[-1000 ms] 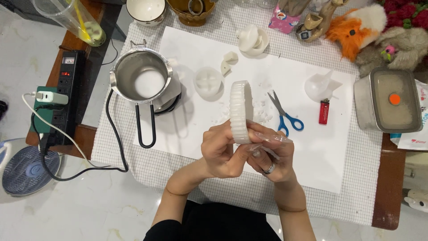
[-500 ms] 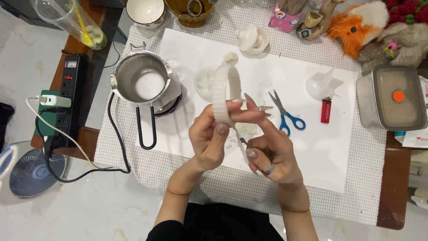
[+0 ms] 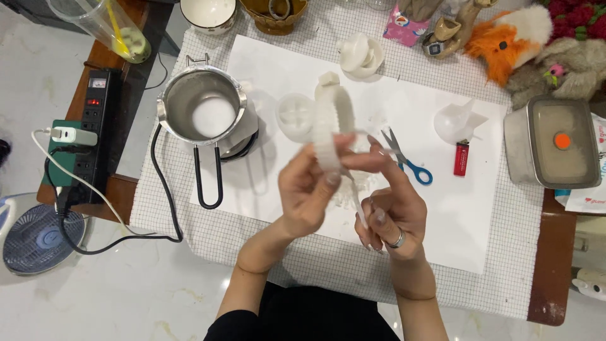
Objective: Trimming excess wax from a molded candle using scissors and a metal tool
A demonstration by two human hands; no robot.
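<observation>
Head view: a steel pouring pot [image 3: 202, 107] with a black loop handle sits on the left of the white sheet [image 3: 442, 208], and a pale white patch, likely wax, shows at its bottom. A clear plastic cup [image 3: 104, 25] at the top left holds yellowish liquid and a straw. A small round clear mould [image 3: 294, 117] beside the pot holds white material. At the right edge, a lidded steel box [image 3: 552, 142] with an orange dot on the lid hides its contents.

The left hand [image 3: 309, 196] has its fingers closed on the lower edge of a ribbed white ring mould [image 3: 328, 129], held on edge above the middle of the surface. The right hand [image 3: 391, 208], wearing one ring, pinches the mould's right side with thumb and forefinger; the other fingers curl loosely.

Against half a second ago, the mould stands slightly further right and more blurred, and the right forefinger now reaches across it.

Counted: one pair of blue-handled scissors [image 3: 404, 161], one red lighter [image 3: 460, 158], one plastic funnel [image 3: 456, 120], two soft toys [image 3: 543, 47], one power strip [image 3: 91, 132], one fan [image 3: 35, 237].
</observation>
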